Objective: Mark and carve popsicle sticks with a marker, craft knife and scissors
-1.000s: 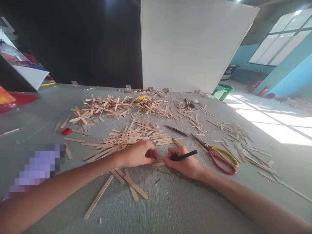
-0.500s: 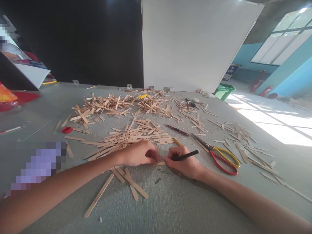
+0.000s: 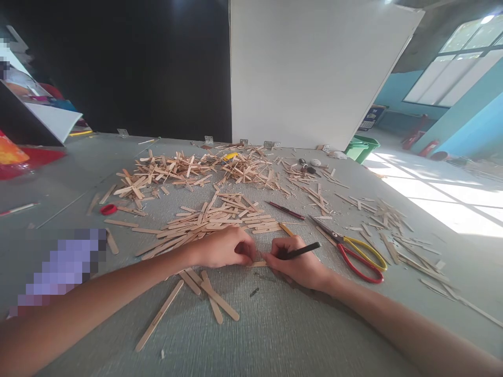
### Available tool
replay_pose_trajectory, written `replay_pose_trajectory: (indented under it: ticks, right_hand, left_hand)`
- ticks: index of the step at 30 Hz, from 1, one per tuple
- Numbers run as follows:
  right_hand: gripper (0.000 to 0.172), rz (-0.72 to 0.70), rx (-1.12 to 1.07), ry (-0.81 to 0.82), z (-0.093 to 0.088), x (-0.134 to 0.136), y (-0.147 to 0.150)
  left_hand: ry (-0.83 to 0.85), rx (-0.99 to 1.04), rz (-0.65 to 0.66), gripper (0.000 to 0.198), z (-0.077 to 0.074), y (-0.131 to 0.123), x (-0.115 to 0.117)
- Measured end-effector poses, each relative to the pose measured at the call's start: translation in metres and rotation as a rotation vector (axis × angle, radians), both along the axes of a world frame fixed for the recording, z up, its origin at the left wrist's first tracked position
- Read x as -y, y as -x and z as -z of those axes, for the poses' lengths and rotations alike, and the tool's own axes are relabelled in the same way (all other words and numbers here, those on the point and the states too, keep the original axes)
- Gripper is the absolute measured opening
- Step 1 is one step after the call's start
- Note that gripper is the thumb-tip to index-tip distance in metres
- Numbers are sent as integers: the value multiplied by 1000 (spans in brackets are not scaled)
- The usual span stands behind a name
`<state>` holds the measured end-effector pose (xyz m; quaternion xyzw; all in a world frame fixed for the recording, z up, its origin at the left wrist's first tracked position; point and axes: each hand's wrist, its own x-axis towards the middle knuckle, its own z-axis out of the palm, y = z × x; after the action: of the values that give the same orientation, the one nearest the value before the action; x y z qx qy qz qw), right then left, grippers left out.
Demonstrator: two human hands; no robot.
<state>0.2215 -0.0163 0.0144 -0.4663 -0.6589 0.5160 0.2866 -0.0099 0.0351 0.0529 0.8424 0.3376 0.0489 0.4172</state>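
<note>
My right hand [image 3: 294, 263] is closed around a black pen [image 3: 305, 251], its back end pointing up and to the right; the tip is hidden by the fingers. Between my two hands a wooden craft stick [image 3: 258, 264] lies on the table. My left hand [image 3: 230, 247] pinches the left end of that stick with bent fingers. Just beyond my hands spreads a pile of craft sticks [image 3: 220, 215]. Nearer to me, several loose sticks [image 3: 220, 298] lie below my left wrist. A small dark mark or scrap [image 3: 254, 292] is on the table in front of my hands.
Scissors [image 3: 359, 256] with red and yellow handles lie right of my right hand. A dark red pen [image 3: 286, 209] and a yellow pencil [image 3: 286, 228] lie beyond it. Further stick heaps [image 3: 168, 170] and a red tape ring [image 3: 108, 209] are farther off. Upright panels [image 3: 306, 73] back the table.
</note>
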Motion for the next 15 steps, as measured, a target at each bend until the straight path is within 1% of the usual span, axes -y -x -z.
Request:
replay_pose_trajectory:
  ticks: [7,15]
  right_hand:
    - [38,0,-25,28,-1,0,0]
    - [37,13,-25,19,-2,0,1]
  left_hand:
    - [32,-23,-7,10,-7,-1,2]
    - [23,-39,-11,10,-6,-2,2]
